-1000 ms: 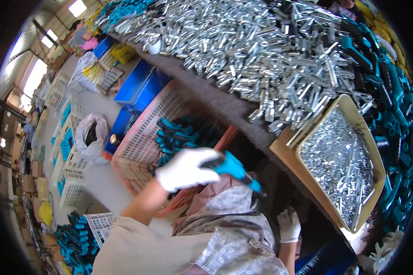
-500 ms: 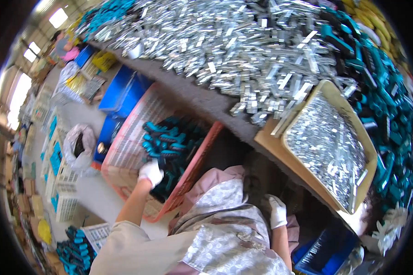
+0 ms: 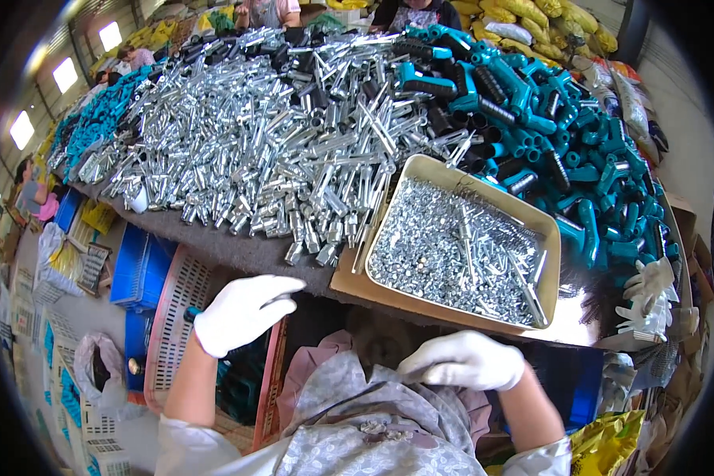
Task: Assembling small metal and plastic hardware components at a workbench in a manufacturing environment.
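Observation:
My left hand [image 3: 246,313], in a white glove, hovers above the red crate [image 3: 184,317] with fingers stretched out and nothing visible in them. Inside that crate, mostly hidden by my arm, lie dark and teal parts [image 3: 242,381]. My right hand [image 3: 464,361], also gloved, is at the front of my patterned apron [image 3: 389,416], below the cream tray [image 3: 554,270]. Its fingers are extended and loosely bent, with no object showing. Small metal pieces [image 3: 420,254] and a few longer rods fill the tray. Beyond it spreads a heap of shiny metal parts [image 3: 238,135].
Teal and black handle-shaped pieces [image 3: 531,103] are piled at the right. White gloves [image 3: 646,297] hang at the table's right end. Blue crates [image 3: 139,270] stand left of the red crate. People [image 3: 270,14] are across the table, with yellow sacks [image 3: 531,20] behind.
My left hand has risen out of the red crate, away from the teal parts. My right hand has come up in front of the apron. The view has turned toward the table.

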### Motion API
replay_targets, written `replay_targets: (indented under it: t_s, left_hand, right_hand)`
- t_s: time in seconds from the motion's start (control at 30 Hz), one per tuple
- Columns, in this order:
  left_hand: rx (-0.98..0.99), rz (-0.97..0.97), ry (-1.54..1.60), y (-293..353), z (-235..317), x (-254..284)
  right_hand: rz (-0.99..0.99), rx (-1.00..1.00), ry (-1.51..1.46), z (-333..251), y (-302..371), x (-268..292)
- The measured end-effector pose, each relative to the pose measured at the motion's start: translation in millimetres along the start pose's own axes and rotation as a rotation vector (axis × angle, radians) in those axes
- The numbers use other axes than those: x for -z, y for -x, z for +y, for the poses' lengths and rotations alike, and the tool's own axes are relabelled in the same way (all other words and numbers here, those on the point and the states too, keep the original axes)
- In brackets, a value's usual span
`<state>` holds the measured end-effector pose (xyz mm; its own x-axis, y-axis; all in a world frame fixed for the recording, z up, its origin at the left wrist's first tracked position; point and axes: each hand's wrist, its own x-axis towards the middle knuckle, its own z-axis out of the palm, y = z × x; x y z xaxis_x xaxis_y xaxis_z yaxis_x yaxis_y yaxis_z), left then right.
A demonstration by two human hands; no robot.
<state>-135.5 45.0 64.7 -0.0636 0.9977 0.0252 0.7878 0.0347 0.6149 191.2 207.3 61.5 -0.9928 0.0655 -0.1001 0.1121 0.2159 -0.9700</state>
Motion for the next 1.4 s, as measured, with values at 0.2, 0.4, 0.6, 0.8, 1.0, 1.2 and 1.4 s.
replay_targets:
  t_s: [0.2,0.4,0.6,0.8,1.0,1.2,1.4]
  left_hand:
    - [-0.178,0.238,-0.045,-87.0,3.8,22.2]
    - [0.01,0.501,-0.44,-129.5,-3.9,5.8]
    - [0.163,0.483,-0.406,-145.8,-0.8,-1.5]
    - [-0.029,0.709,0.257,-114.5,-28.9,2.4]
    - [0.355,0.328,1.102,-53.8,-16.7,12.7]
    - [0.108,0.023,1.308,-21.9,-24.6,-28.3]
    - [0.008,0.218,1.25,-2.8,-0.8,-49.0]
  right_hand:
    - [0.336,-0.067,0.48,-80.6,-46.3,68.2]
    - [0.461,0.265,1.325,-55.7,-146.1,127.5]
    - [0.545,0.158,1.647,-52.0,-250.8,162.0]
    - [0.585,-0.164,1.483,-64.1,-321.0,153.3]
    - [0.643,-0.247,1.622,-45.0,-340.1,161.2]
    - [0.957,0.153,1.508,-79.5,-255.1,161.3]
    - [0.701,0.159,0.486,-59.1,-95.3,33.6]
